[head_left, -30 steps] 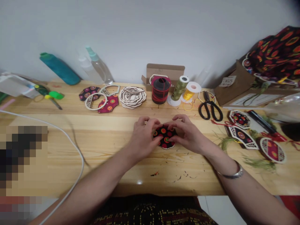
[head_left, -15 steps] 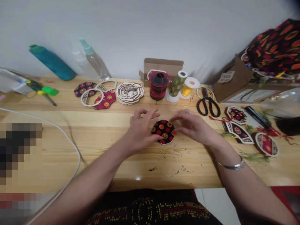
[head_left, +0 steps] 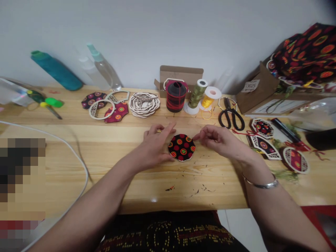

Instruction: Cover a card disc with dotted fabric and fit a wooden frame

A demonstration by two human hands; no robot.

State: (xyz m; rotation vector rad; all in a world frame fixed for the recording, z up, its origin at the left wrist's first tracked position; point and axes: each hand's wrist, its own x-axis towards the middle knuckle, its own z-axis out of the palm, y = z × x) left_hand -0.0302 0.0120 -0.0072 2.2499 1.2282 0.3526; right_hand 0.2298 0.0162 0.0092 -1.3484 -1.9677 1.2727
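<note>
A round patterned fabric piece point(head_left: 183, 147), black with red dots and orange-green flowers, lies flat on the wooden table with a pale rim along its lower edge. My left hand point(head_left: 154, 147) is beside its left side, thumb at the lower left edge and fingers spread above; a ring is on one finger. The index fingertip of my right hand point(head_left: 216, 140) points at the upper right edge, close to or touching it, while the other fingers curl loosely. Neither hand visibly grips the piece.
Behind the hands stand a red-and-black thread spool point(head_left: 176, 99), a green spool point(head_left: 196, 96) and a yellow one point(head_left: 209, 99). Black-handled scissors point(head_left: 231, 117) lie to the right, near finished ornaments point(head_left: 296, 159). Stacked wooden frames point(head_left: 144, 105) sit left of the spools. A white cable point(head_left: 70, 147) crosses the left side.
My left thumb has slid off the fabric piece's top to its edge. My right hand has drawn slightly right, its fingers curling more. The view has shifted a little.
</note>
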